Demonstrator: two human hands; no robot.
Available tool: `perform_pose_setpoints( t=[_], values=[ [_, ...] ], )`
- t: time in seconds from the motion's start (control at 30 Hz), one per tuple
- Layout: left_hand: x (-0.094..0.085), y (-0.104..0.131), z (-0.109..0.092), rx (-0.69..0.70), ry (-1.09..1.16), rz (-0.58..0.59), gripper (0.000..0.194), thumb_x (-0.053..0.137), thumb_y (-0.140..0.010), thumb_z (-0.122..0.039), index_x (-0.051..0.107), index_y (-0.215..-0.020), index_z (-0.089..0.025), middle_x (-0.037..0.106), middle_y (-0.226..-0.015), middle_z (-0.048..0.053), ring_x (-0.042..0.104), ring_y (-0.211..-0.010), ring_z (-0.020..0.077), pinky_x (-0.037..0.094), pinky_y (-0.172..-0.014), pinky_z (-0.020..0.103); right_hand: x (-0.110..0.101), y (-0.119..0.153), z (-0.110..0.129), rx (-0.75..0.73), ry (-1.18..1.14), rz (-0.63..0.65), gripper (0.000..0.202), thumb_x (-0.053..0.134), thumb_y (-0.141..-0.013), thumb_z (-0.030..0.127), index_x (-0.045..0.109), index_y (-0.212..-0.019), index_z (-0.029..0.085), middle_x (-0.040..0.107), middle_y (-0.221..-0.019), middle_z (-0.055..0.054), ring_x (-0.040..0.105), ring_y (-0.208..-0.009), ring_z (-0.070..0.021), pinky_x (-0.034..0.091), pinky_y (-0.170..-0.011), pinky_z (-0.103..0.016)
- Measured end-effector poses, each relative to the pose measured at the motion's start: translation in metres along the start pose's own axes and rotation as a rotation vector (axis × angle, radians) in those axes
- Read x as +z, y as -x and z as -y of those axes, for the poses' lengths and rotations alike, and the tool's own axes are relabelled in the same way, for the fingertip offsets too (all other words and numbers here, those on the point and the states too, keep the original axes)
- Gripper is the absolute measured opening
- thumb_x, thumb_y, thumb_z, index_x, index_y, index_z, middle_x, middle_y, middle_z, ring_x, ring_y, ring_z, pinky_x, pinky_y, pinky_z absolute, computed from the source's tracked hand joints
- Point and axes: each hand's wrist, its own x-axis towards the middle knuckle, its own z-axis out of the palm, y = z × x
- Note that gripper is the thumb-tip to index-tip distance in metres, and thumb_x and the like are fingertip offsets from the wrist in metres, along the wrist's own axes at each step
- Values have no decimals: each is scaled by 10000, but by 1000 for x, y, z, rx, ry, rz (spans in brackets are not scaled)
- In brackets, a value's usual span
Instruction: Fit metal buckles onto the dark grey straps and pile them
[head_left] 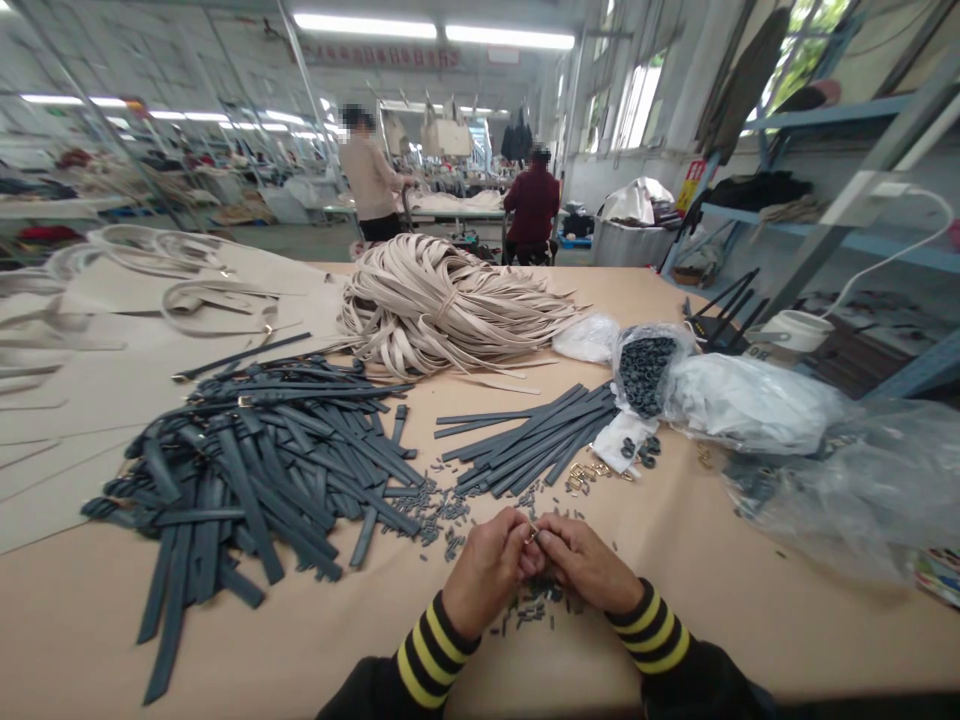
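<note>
I am pinching a small metal ring (532, 534) between my left hand (487, 570) and right hand (589, 563) at lower centre; it is risking slipping into the loose dark loops (525, 608) on the worktop (675, 620).

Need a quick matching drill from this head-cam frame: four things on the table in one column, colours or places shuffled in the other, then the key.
Things:
1. bundle of long straps
2. heap of short straps
3. small metal part between the left hand and right hand
4. bag of dark rings

Descriptions:
A. dark blue-grey, spread on the left of the table
B. clear plastic, on the right beyond the neat strap stack
C. cream, tied, at the far middle
D. pinched at the fingertips, near edge

Pairs: 1-C, 2-A, 3-D, 4-B
</note>
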Motion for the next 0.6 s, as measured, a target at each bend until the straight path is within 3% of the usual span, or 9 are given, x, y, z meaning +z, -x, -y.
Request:
perform_pose_setpoints(
  t=[0.17,0.37,0.5,0.6],
  values=[
    [-6,3,0,12,-22,-63,199,367,-833,-343,446,-745,-183,588,-591,-6,547,-451,100,441,-451,195,-1,3,1,87,-192,115,261,378,-857,375,523,-846,158,498,-587,36,304,-391,-48,230,-375,-167],
    [-15,2,-1,-11,-2,-102,236,395,-822,-350,430,-676,-168,554,-516,-20,478,-374,66,365,-379,157,-7,5,1,102,-207,116,271,422,-833,405,537,-861,161,486,-553,42,319,-411,-56,230,-393,-172],
    [-15,0,1,-124,260,23,251,453,-786,-387,418,-683,-161,550,-486,-22,454,-338,58,336,-337,142,-9,4,0,45,-195,160,256,446,-829,383,551,-831,149,490,-564,37,349,-440,-59,267,-423,-174],
    [-14,0,3,-163,454,44,267,503,-758,-399,420,-695,-153,557,-490,-23,451,-336,45,329,-336,126,-11,2,-3,61,-246,68,253,448,-824,398,501,-847,152,487,-569,41,354,-437,-60,264,-413,-174]
  ],
)
